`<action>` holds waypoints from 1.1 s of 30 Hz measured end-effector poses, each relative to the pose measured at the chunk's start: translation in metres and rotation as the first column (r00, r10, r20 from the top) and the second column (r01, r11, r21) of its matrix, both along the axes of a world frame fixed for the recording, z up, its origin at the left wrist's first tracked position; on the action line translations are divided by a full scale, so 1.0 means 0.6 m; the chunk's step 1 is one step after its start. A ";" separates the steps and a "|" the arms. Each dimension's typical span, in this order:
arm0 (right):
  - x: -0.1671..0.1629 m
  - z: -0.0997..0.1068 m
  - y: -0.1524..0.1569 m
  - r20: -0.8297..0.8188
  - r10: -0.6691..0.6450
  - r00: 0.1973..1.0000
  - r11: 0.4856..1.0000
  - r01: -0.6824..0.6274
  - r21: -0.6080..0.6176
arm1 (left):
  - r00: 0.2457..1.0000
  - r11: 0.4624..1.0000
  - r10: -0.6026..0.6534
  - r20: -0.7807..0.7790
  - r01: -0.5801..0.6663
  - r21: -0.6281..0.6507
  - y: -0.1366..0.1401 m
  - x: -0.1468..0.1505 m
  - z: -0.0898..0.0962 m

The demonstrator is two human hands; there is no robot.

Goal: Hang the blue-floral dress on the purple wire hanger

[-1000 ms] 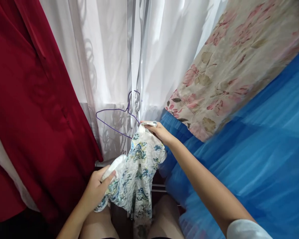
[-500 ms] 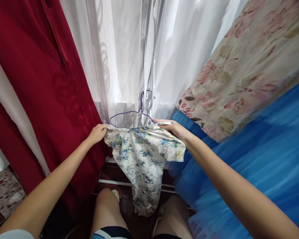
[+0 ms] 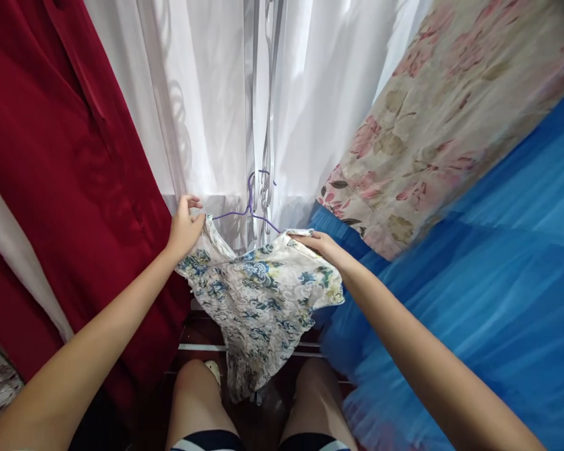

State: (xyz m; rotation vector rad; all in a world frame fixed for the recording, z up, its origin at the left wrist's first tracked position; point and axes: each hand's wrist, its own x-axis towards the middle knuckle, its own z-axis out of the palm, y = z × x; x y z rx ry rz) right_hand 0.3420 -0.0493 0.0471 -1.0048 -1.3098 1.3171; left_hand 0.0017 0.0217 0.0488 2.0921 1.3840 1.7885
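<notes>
A white floral top (image 3: 258, 294) with blue and yellow print hangs between my hands on a purple wire hanger (image 3: 250, 202), whose hook stands upright in front of a white curtain. My left hand (image 3: 184, 230) is at the top's left shoulder; its fingers are spread apart from the thumb, which lies by the strap edge. On the other side, my right hand (image 3: 326, 247) grips the right shoulder, with the cloth between thumb and fingers. The neckline dips between the two shoulders, and the lower part of the top hangs bunched and narrow.
White curtain cloth (image 3: 207, 113) with ribbons hangs ahead. Red fabric (image 3: 98, 207) hangs at left. Pink-flowered cloth (image 3: 404, 163) and blue tulle (image 3: 474, 300) fill the right side. My knees (image 3: 192, 388) are below, over a dark floor.
My left hand has loosened and its fingers have lifted off the left shoulder. That side of the top has spread and the neckline now shows. My right hand keeps its grip.
</notes>
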 end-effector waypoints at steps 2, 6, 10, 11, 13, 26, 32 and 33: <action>0.016 -0.025 -0.019 -0.014 -0.124 0.992 0.987 0.125 0.105 | 0.999 1.000 0.025 0.030 -0.025 -0.001 -0.006 -0.010 -0.009; 0.035 -0.074 -0.066 0.045 -0.350 0.936 0.883 0.314 0.350 | 0.985 1.000 0.004 -0.171 -0.002 0.014 -0.039 -0.017 -0.031; 0.039 -0.047 -0.067 -0.035 -0.480 0.876 0.774 0.442 0.454 | 0.953 0.998 0.054 -0.299 -0.038 0.059 -0.066 0.001 -0.026; 0.036 -0.028 -0.060 -0.061 -0.501 0.863 0.754 0.471 0.458 | 0.950 0.997 0.067 -0.304 -0.054 0.053 -0.067 0.005 -0.021; 0.020 0.012 -0.048 -0.083 -0.509 0.857 0.757 0.491 0.431 | 0.948 0.995 0.100 -0.303 -0.097 0.026 -0.060 0.010 -0.011; -0.080 -0.024 -0.179 0.703 0.019 0.711 0.597 -0.572 0.563 | 0.879 0.944 -0.227 0.418 0.305 -0.128 -0.080 0.082 -0.073; -0.061 -0.107 -0.129 0.707 -0.380 0.596 0.637 -0.386 0.668 | 0.263 0.318 -0.637 0.725 0.946 -0.063 -0.175 0.222 -0.033; -0.056 -0.116 -0.129 0.691 -0.417 0.590 0.631 -0.359 0.687 | 0.207 0.259 -0.617 0.759 0.965 -0.052 -0.182 0.237 -0.030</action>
